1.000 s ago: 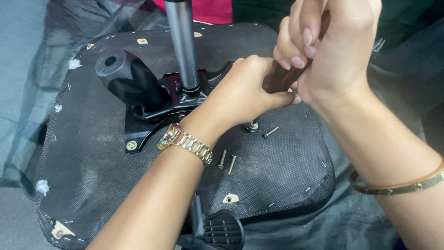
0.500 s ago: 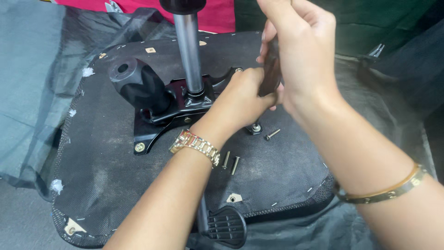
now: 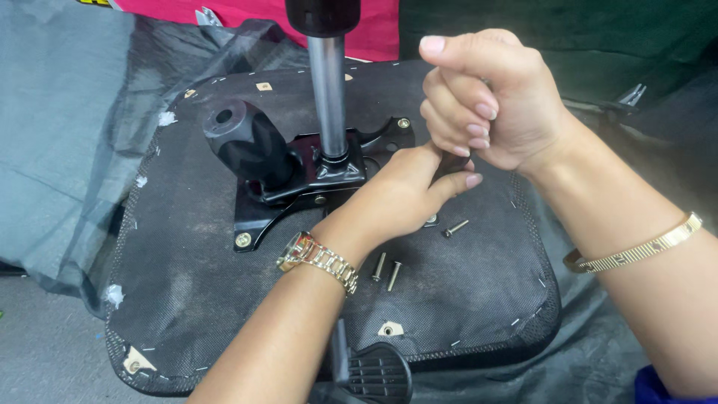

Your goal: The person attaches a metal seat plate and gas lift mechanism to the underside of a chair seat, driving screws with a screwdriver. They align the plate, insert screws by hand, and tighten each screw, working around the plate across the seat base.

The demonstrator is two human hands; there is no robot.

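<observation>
head view: the right hand [image 3: 493, 101] is closed in a fist around a dark tool handle [image 3: 451, 161], of which only the lower end shows. just below it, the left hand [image 3: 404, 191] pinches the tool's lower part with curled fingers, over the black metal mounting plate [image 3: 299, 176] on the upturned chair seat [image 3: 187, 284]. a chrome gas cylinder [image 3: 329, 97] rises from the plate. three loose screws [image 3: 389, 271] lie on the seat fabric near the left wrist's gold watch [image 3: 318, 258].
</observation>
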